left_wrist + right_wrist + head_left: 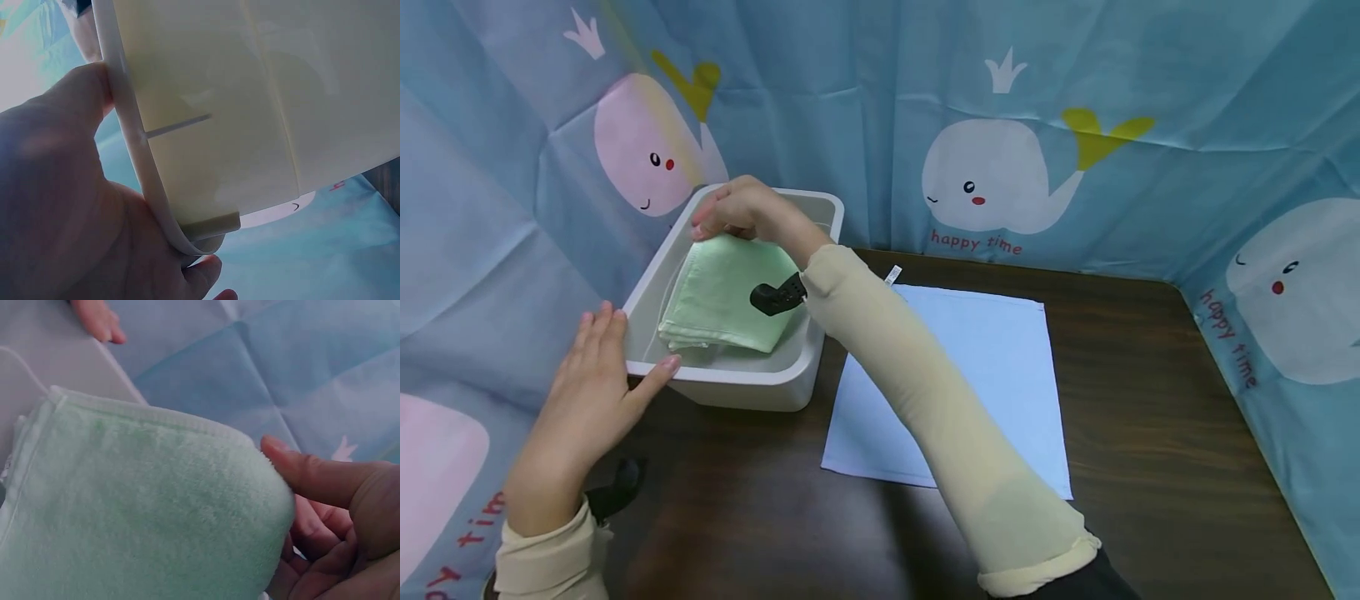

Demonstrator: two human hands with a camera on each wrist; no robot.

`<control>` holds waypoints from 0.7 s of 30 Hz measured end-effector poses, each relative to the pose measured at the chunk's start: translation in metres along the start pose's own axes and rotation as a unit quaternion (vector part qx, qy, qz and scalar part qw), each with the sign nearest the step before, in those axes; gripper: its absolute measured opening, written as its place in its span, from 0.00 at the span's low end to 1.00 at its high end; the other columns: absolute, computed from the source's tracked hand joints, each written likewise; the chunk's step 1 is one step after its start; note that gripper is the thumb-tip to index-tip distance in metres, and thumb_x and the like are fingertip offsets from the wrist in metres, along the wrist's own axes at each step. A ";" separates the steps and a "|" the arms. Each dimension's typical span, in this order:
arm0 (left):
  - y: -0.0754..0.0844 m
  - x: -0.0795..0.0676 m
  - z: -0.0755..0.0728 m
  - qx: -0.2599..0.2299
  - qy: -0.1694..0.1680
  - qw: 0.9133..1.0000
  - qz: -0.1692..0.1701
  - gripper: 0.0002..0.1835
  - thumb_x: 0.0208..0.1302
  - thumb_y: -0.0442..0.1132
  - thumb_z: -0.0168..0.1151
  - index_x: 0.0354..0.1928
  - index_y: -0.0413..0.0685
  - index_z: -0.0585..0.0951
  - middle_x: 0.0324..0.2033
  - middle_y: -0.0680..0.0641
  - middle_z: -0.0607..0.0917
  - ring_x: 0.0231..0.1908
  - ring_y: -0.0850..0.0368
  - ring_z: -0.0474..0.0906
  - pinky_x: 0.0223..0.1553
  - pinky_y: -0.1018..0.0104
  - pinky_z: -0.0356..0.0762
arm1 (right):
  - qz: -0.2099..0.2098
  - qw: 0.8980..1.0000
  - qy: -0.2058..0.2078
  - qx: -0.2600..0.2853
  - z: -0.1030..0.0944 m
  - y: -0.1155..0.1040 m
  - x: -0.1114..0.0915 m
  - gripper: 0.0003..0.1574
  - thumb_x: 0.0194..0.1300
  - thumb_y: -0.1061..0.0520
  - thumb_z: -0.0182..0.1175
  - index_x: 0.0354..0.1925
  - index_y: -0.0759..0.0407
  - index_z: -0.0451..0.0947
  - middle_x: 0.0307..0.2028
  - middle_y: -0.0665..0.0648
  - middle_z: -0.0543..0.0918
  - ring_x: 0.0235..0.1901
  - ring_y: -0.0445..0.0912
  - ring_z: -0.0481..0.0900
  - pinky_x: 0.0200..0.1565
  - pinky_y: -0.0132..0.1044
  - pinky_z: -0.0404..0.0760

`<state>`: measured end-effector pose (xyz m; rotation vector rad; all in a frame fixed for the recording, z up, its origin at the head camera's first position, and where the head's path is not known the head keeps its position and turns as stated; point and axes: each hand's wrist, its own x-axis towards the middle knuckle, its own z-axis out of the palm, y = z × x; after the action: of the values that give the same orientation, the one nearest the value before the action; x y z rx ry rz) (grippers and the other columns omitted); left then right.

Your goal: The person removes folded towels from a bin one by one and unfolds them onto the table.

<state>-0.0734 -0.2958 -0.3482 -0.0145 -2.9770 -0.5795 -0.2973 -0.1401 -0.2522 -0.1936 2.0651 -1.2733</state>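
Observation:
A folded pale green towel [722, 287] lies tilted inside a white plastic bin [752, 377] at the left of the table. My right hand [752, 208] reaches over the bin and grips the towel's far edge; in the right wrist view the thumb [319, 478] is on one side of the towel [144, 494] and the fingers curl behind it. At the bin's near left corner rests my left hand [587, 392], fingers straight along the outside and thumb at the front rim. In the left wrist view that hand [81, 181] touches the bin's rim [128, 112].
A light blue cloth [1015, 367] is spread flat on the dark wooden table [1157, 433], right of the bin, partly under my right forearm. A small white tag [892, 275] sticks out at its far edge. Blue whale-print curtains [880, 125] enclose the table's back and sides.

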 end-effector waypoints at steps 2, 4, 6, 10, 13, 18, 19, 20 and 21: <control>0.000 0.002 0.001 -0.002 -0.003 1.000 0.000 0.49 0.67 0.60 0.47 0.72 0.31 0.40 0.72 0.29 0.38 0.73 0.33 0.29 0.70 0.35 0.32 | -0.010 1.000 0.008 0.002 -0.002 0.002 -0.002 0.09 0.45 0.61 0.74 0.27 0.54 0.84 0.27 0.47 0.84 0.28 0.41 0.79 0.34 0.31 0.78; 0.000 0.003 0.002 -0.002 -0.007 1.000 -0.002 0.49 0.67 0.61 0.47 0.72 0.31 0.40 0.72 0.29 0.38 0.73 0.33 0.29 0.70 0.35 0.32 | -0.027 1.000 0.012 0.009 -0.005 0.005 -0.004 0.09 0.45 0.61 0.74 0.28 0.54 0.84 0.28 0.47 0.84 0.28 0.41 0.78 0.33 0.31 0.78; -0.001 0.005 0.002 -0.003 -0.011 1.000 -0.003 0.49 0.67 0.61 0.46 0.72 0.31 0.40 0.72 0.29 0.37 0.73 0.34 0.28 0.70 0.34 0.31 | -0.042 0.999 0.017 0.017 -0.008 0.004 -0.008 0.09 0.45 0.60 0.74 0.28 0.54 0.84 0.29 0.46 0.83 0.28 0.40 0.78 0.33 0.31 0.77; -0.002 0.008 0.003 -0.003 -0.016 1.000 -0.004 0.49 0.68 0.61 0.46 0.72 0.31 0.39 0.72 0.29 0.36 0.73 0.34 0.27 0.70 0.35 0.30 | -0.080 0.996 0.018 0.040 -0.019 -0.004 -0.022 0.12 0.45 0.60 0.74 0.31 0.55 0.84 0.32 0.46 0.83 0.27 0.40 0.77 0.31 0.31 0.77; -0.003 0.009 0.003 -0.003 -0.015 1.000 -0.002 0.49 0.67 0.61 0.46 0.72 0.31 0.39 0.72 0.29 0.36 0.73 0.33 0.27 0.70 0.35 0.30 | -0.106 0.992 0.013 0.064 -0.029 -0.014 -0.038 0.14 0.46 0.61 0.74 0.34 0.55 0.84 0.33 0.47 0.84 0.26 0.41 0.79 0.30 0.31 0.78; -0.007 0.011 0.003 -0.004 -0.017 1.000 0.001 0.49 0.68 0.61 0.46 0.72 0.30 0.39 0.72 0.28 0.35 0.73 0.32 0.27 0.70 0.36 0.29 | -0.145 0.986 0.022 0.083 -0.042 -0.022 -0.062 0.13 0.47 0.62 0.73 0.35 0.56 0.83 0.36 0.47 0.85 0.28 0.43 0.81 0.32 0.33 0.79; -0.008 0.012 0.003 -0.003 -0.018 1.000 0.001 0.49 0.68 0.61 0.46 0.72 0.30 0.39 0.72 0.28 0.35 0.72 0.32 0.27 0.70 0.36 0.29 | -0.156 0.984 0.028 0.084 -0.044 -0.023 -0.068 0.13 0.48 0.61 0.72 0.35 0.56 0.83 0.37 0.48 0.85 0.29 0.43 0.80 0.32 0.33 0.79; -0.008 0.012 0.003 -0.002 -0.019 1.000 0.001 0.49 0.68 0.61 0.45 0.72 0.30 0.38 0.72 0.28 0.35 0.72 0.32 0.27 0.70 0.36 0.29 | -0.165 0.982 0.034 0.087 -0.047 -0.024 -0.074 0.13 0.48 0.61 0.72 0.35 0.56 0.83 0.37 0.48 0.85 0.29 0.43 0.80 0.32 0.33 0.79; -0.009 0.013 0.003 -0.002 -0.020 1.000 0.001 0.49 0.68 0.61 0.45 0.72 0.30 0.38 0.72 0.28 0.34 0.72 0.32 0.26 0.70 0.36 0.29 | -0.179 0.979 0.042 0.088 -0.051 -0.025 -0.081 0.12 0.49 0.61 0.72 0.36 0.56 0.83 0.37 0.48 0.85 0.30 0.43 0.80 0.33 0.33 0.79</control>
<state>-0.0869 -0.3028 -0.3527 -0.0298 -3.0145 -0.5909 -0.2741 -0.0789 -0.1789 -0.4542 2.0332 -1.6983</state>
